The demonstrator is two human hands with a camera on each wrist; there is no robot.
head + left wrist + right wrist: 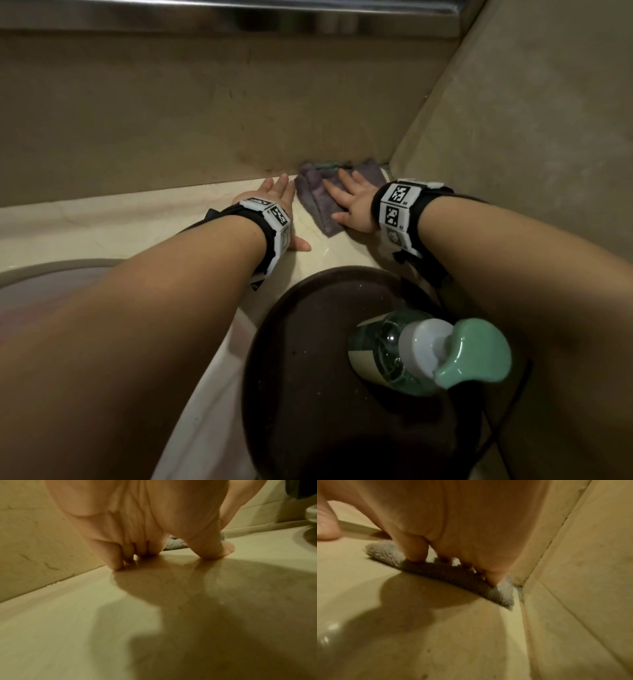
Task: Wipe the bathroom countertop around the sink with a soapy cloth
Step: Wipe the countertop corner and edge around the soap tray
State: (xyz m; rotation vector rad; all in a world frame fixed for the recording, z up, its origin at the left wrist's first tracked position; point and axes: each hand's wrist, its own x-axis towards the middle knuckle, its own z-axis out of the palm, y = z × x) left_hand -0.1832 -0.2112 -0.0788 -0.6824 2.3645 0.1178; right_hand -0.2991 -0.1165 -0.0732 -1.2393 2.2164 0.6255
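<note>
A bathroom: a pale, marble-like counter (102, 222) fills the middle of the frame and meets stone-tiled walls (531, 120) in a corner at upper right. A sink (51, 274) curves in at lower left. A pump bottle of soap (428, 353) stands on a dark round tray (308, 342) at lower right.

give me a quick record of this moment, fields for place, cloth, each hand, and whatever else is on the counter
place: back right corner of the countertop, where two walls meet
cloth: purple cloth, flat on the countertop, pushed into the corner
right hand: right hand pressing flat on the cloth, fingers straight
left hand: left hand flat on bare countertop beside the cloth, holding nothing
tray: dark round tray near the person
soap: soap bottle with green pump, standing on the tray
sink: rim of sink at left
</note>
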